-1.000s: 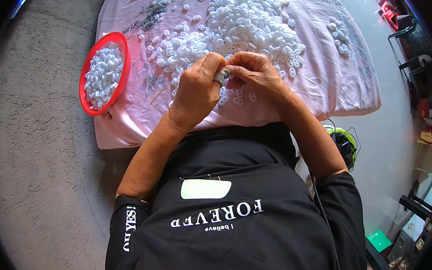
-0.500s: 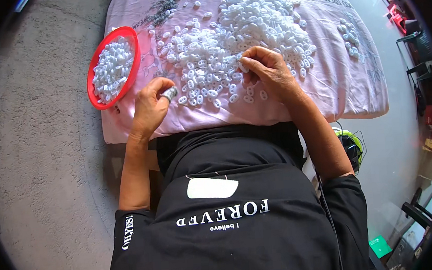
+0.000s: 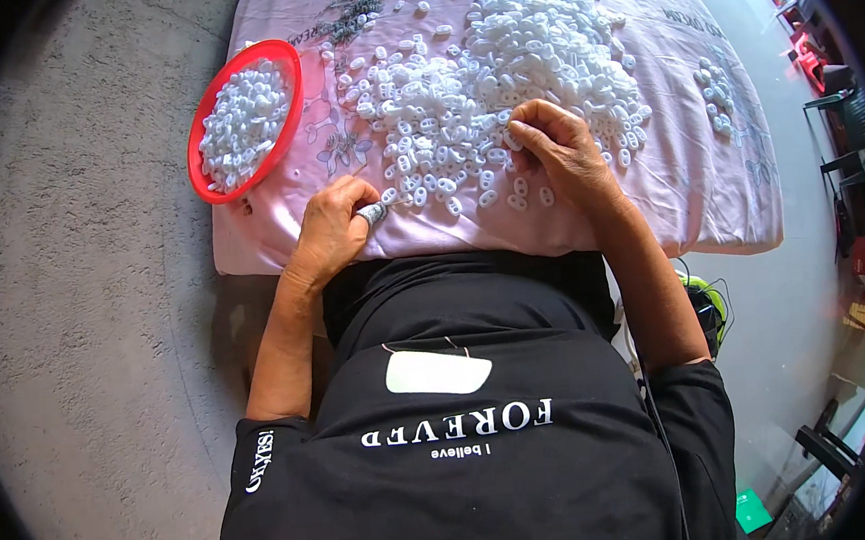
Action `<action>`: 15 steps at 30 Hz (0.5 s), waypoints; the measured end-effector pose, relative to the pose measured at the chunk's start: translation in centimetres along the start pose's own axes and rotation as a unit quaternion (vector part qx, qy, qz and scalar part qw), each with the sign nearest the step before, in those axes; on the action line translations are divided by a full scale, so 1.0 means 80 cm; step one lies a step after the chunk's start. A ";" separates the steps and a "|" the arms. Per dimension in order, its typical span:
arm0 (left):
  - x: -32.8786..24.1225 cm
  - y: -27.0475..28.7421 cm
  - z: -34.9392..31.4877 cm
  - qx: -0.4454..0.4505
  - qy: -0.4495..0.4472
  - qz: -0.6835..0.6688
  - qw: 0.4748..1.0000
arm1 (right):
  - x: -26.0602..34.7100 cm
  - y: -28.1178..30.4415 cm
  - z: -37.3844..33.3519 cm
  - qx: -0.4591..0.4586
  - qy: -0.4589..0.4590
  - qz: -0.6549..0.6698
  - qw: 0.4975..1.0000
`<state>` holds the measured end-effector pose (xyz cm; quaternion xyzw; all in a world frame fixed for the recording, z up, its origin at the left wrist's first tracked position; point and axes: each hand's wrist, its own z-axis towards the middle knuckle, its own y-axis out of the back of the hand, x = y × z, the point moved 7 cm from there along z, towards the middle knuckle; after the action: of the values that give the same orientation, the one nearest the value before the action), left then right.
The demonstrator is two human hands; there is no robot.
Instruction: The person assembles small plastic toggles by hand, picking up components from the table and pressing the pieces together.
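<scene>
Small white oval plastic pieces, each with two holes, lie in a loose pile [image 3: 433, 134] in front of me. My left hand [image 3: 337, 221] is at the pile's near left edge. Its thumb is wrapped in greyish-white tape, and thumb and forefinger close at one white two-hole piece [image 3: 389, 197]. Over the right side of the pile, my right hand [image 3: 563, 150] pinches a white two-hole piece [image 3: 513, 142] between thumb and forefinger. Its other fingers are curled, so the palm is hidden.
A red round basin [image 3: 293, 109] filled with similar white pieces stands at the table's left edge. A taller heap [image 3: 547, 46] rises behind the pile. Another small group [image 3: 716, 98] lies far right on the pink cloth [image 3: 668, 198]. A dark chair [image 3: 848, 115] stands at the right.
My left hand has come toward me and a little right, reaching a piece at the pile's edge. The right hand stays over the pile in its pinch. The whole view has shifted slightly.
</scene>
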<state>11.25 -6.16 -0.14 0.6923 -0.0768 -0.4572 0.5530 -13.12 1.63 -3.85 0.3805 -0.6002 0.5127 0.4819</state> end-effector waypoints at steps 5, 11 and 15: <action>-0.004 0.002 -0.001 0.009 -0.002 0.003 1.000 | -0.002 0.001 0.000 0.008 -0.002 0.013 1.000; 0.003 0.006 -0.001 -0.036 0.033 -0.044 0.998 | 0.002 0.000 -0.001 0.010 0.007 0.005 1.000; 0.000 0.000 0.002 -0.057 0.040 -0.080 0.994 | 0.001 0.001 -0.001 0.001 0.003 0.002 1.000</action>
<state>11.12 -6.26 -0.13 0.6811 0.0274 -0.4757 0.5560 -13.21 1.73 -3.77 0.3789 -0.5988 0.5152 0.4821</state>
